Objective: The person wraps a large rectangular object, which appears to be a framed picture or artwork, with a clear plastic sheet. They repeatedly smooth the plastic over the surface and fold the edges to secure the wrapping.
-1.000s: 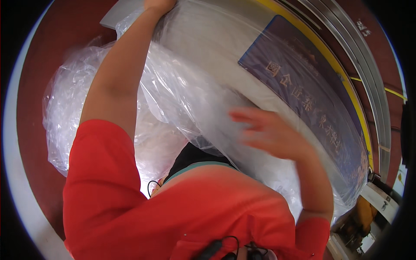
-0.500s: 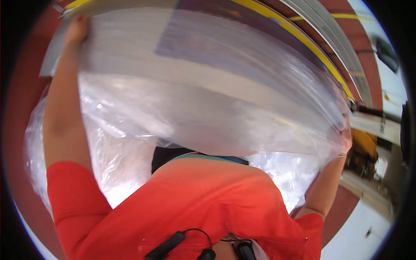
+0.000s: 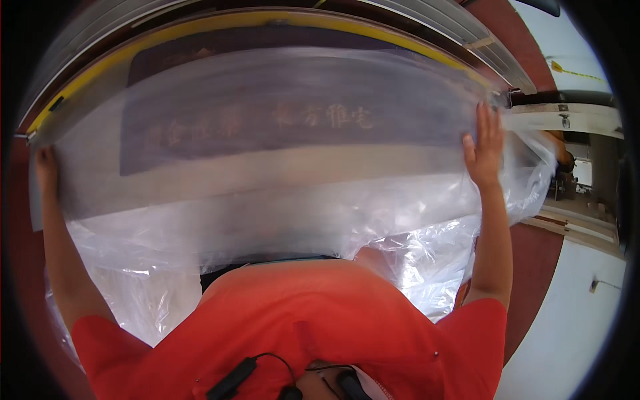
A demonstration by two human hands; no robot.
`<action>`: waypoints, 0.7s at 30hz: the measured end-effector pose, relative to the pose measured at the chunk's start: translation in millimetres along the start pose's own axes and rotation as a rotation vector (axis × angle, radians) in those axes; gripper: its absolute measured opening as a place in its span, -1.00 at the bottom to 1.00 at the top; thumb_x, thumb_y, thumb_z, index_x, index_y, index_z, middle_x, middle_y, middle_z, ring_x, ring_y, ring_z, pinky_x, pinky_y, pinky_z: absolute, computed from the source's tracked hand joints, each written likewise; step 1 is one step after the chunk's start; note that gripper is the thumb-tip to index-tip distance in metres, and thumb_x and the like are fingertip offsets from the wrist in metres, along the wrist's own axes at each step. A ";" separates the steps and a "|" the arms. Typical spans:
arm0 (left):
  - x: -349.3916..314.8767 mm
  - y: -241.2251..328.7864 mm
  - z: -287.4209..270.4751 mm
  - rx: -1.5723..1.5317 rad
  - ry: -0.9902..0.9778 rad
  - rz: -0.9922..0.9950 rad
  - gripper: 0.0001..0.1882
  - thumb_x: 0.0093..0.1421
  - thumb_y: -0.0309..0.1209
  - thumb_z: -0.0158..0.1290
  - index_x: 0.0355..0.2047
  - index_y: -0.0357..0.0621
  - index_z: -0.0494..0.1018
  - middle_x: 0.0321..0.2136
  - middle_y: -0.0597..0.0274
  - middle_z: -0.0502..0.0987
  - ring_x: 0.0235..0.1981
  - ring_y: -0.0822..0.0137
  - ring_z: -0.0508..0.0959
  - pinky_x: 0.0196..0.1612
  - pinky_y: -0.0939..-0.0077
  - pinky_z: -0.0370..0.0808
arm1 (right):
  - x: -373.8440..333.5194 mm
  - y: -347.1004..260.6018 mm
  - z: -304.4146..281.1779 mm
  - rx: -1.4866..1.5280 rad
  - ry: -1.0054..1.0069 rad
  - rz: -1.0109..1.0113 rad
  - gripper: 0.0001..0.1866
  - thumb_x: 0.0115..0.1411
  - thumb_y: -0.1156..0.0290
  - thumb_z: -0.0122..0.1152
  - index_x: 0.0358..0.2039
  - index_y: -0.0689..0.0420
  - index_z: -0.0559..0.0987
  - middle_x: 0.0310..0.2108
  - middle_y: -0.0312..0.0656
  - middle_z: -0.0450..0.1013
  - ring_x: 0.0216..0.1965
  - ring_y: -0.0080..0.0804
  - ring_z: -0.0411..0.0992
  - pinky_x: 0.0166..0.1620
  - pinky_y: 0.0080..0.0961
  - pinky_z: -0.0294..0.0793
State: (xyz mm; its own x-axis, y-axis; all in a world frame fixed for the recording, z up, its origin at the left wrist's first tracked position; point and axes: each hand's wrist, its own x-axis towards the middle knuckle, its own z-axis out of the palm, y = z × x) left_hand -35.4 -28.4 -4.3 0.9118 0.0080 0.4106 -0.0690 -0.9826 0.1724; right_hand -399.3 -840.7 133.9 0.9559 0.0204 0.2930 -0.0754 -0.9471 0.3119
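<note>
A large clear plastic sheet [image 3: 373,190] spreads across the worktable in front of my body, wrinkled and shiny along its near edge. Through it shows a dark purple-blue panel [image 3: 220,150] with gold-coloured lettering, lying on a pale surface. At the far left, my left hand [image 3: 45,167] is closed on the sheet's edge; its fingertips are partly blurred. My right hand [image 3: 487,145] lies on the sheet at the right, fingers stretched out and thumb apart, not gripping. Folds of the sheet hang past it toward the right and below both arms.
A yellow strip [image 3: 220,21] runs along the table's far edge, with a grey metal rail [image 3: 433,20] behind it. To the right stands a pale beam [image 3: 567,119] with metal fittings. Dark red floor [image 3: 533,293] and a white surface [image 3: 573,333] show at the right.
The sheet has come down lower and flatter over the panel. My left hand has moved left and nearer; my right hand has moved farther away and opened flat. My view has turned.
</note>
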 end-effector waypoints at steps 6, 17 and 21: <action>-1.6 4.9 2.9 0.041 -0.046 -0.045 -0.68 0.08 -0.19 -0.18 -0.38 -0.22 0.33 -0.44 -0.03 0.41 -0.38 0.03 0.41 -0.33 0.33 0.30 | -29.9 46.8 81.2 0.186 -0.099 0.284 -0.39 0.04 0.03 -0.17 0.03 0.13 0.09 0.07 -0.08 0.00 0.11 -0.11 -0.10 0.09 -0.26 -0.18; -25.7 10.6 -27.8 -0.042 -0.124 -0.079 -0.64 0.11 -0.19 -0.23 -0.28 -0.23 0.34 -0.36 0.07 0.41 -0.29 0.24 0.39 -0.22 0.50 0.26 | 42.0 -24.7 77.7 0.250 0.005 0.118 -0.53 0.05 0.12 -0.14 -0.09 0.15 0.27 -0.03 -0.10 0.15 0.04 -0.24 0.05 0.05 -0.28 -0.06; -28.0 -20.0 -74.6 -0.336 -0.263 -0.044 -0.59 0.13 -0.20 -0.25 -0.17 -0.29 0.28 -0.22 0.12 0.36 -0.17 0.32 0.33 -0.10 0.59 0.18 | 74.3 -3.3 78.4 0.351 -0.006 0.266 -0.75 -0.02 0.28 0.02 -0.36 0.15 0.47 -0.28 -0.14 0.37 -0.19 -0.26 0.29 -0.13 -0.40 0.20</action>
State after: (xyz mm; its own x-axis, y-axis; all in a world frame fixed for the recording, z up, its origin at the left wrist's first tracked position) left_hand -89.8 4.8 47.5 0.9859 -0.0417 0.1619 -0.1162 -0.8671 0.4844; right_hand -305.8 -861.1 83.7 0.9181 -0.2397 0.3157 -0.2192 -0.9706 -0.0995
